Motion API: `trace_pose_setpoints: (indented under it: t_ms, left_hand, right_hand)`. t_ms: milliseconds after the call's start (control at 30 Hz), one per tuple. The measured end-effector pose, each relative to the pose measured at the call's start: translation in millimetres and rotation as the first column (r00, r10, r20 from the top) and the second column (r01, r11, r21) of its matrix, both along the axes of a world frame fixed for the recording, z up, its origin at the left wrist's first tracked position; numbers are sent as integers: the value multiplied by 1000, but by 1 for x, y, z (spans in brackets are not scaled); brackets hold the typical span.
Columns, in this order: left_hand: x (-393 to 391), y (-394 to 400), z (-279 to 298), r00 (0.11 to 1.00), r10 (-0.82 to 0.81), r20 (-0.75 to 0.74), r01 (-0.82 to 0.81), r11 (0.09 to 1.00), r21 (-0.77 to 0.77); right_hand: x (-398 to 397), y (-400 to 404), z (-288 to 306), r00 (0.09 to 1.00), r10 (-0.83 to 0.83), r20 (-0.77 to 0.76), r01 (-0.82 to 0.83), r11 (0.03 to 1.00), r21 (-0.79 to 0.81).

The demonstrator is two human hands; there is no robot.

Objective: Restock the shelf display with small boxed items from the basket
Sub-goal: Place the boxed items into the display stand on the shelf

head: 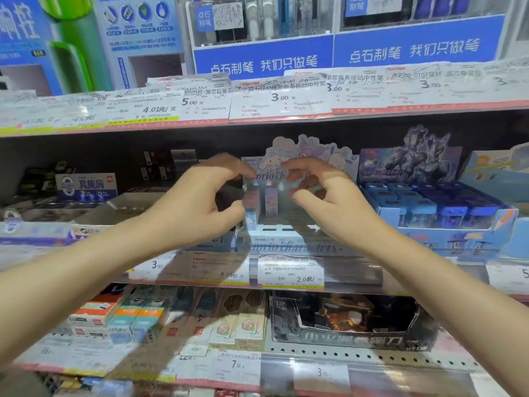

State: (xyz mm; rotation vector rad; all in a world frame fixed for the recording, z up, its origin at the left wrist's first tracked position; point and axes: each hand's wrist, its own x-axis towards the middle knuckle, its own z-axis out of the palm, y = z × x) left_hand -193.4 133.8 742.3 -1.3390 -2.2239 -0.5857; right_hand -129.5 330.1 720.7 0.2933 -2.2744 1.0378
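Note:
A pastel cartoon-character display box (289, 242) stands on the middle shelf, its printed back card (312, 150) rising behind. Small pink and blue boxed items (270, 200) stand upright in its left part. My left hand (200, 202) reaches in from the left, with forefinger above and thumb below the leftmost small boxes (253, 204), gripping them. My right hand (323, 193) comes in from the right with curled fingers just beside the boxes. Blur hides whether it pinches anything. No basket is in view.
A blue display box of sharpeners (446, 213) sits close on the right, and an eraser display (86, 184) on the left. The upper shelf's price-label rail (257, 110) overhangs the hands. The lower shelf holds pencil boxes (237, 325) and a dark display box (355, 322).

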Motion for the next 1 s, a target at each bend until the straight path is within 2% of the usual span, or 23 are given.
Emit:
trace_pose_setpoints:
  t_ms: [167, 300, 433, 567, 700, 767, 833, 1000]
  left_hand:
    - [34, -2, -15, 1000, 25, -1, -25, 993, 115]
    - [56, -8, -40, 975, -37, 218, 2, 988, 155]
    - [72, -27, -78, 898, -127, 421, 69, 986, 150]
    - [77, -59, -128, 808, -90, 583, 47, 995, 88]
    - [77, -91, -187, 671, -39, 741, 35, 999, 22]
    - [79, -102, -219, 660, 14, 751, 36, 998, -50]
    - [84, -110, -251, 648, 44, 761, 54, 993, -103]
    - [91, -120, -342, 528, 183, 829, 72, 963, -259]
  right_hand:
    - [33, -1, -5, 984, 170, -53, -173, 982, -69]
    - [58, -10, -22, 972, 236, 0, -234, 964, -127]
    - [83, -33, -51, 962, 257, 90, -232, 948, -218]
    - [104, -66, -98, 938, 247, 243, -171, 940, -294]
    - [123, -98, -157, 879, 218, 424, -44, 922, -385]
    - [133, -112, -192, 847, 217, 485, -11, 920, -392]
    - [139, -124, -231, 798, 216, 563, 42, 912, -409]
    - [148, -130, -331, 633, 177, 754, 142, 930, -338]
